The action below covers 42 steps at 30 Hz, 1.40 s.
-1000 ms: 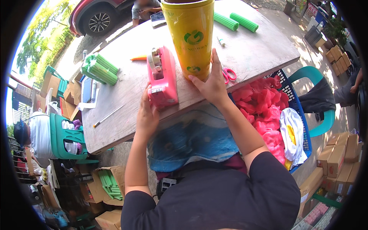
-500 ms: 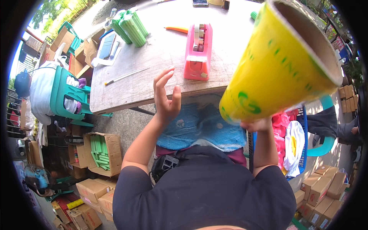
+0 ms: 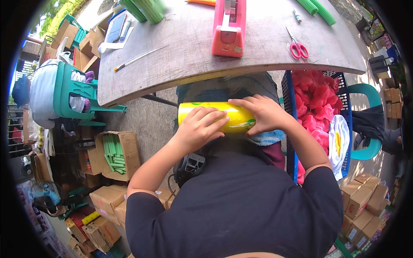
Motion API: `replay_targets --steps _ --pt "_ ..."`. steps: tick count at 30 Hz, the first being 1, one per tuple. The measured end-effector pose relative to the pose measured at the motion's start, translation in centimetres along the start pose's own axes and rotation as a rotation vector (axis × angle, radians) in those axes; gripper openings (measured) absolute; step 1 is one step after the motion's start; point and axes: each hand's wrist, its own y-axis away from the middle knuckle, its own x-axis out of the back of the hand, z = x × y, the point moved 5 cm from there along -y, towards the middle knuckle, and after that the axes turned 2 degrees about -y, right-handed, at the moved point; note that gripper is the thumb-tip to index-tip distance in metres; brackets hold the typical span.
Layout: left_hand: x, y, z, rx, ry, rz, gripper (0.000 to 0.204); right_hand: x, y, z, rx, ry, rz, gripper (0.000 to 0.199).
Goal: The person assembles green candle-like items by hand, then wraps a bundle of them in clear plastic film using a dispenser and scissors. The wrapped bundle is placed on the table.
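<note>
While the yellow roll (image 3: 217,115) lies sideways across my lap, just below the edge of the wooden table (image 3: 180,60), I press down on it with both hands: my left hand (image 3: 198,129) is spread flat over its top with the fingers splayed toward the middle, and my right hand (image 3: 260,112) is cupped over its right end, so both are clamped on that one roll. To my right stands a blue mesh basket (image 3: 287,107) heaped with pink stuff (image 3: 313,103), too crumpled to count, with one white and yellow piece (image 3: 340,137) lying against it. To my left on the ground sits an open cardboard box (image 3: 116,155) packed with green tubes (image 3: 112,151), too many to count. On the table I count one pink tape dispenser (image 3: 228,30), one pair of red-handled scissors (image 3: 297,45), two green tubes (image 3: 316,8) at the far right and one pencil (image 3: 137,56).
</note>
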Motion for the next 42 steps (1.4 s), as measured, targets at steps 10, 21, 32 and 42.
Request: replay_targets --steps 10,21,32,42 --pt "-3.3 -0.2 -2.5 0.106 0.348 0.102 0.028 1.9 1.5 -0.6 0.081 -0.179 0.261 0.035" --pt "-2.9 -0.6 -3.5 0.133 0.427 0.128 0.018 0.4 2.3 0.1 0.152 0.027 0.351 0.014" --pt "-2.6 -1.4 -3.5 0.159 0.335 0.17 0.023 0.3 2.7 0.8 0.076 -0.177 0.666 0.018" --pt "-0.7 0.9 -2.8 0.368 0.055 0.109 0.016 -0.1 3.1 1.1 -0.066 -0.385 0.773 0.014"
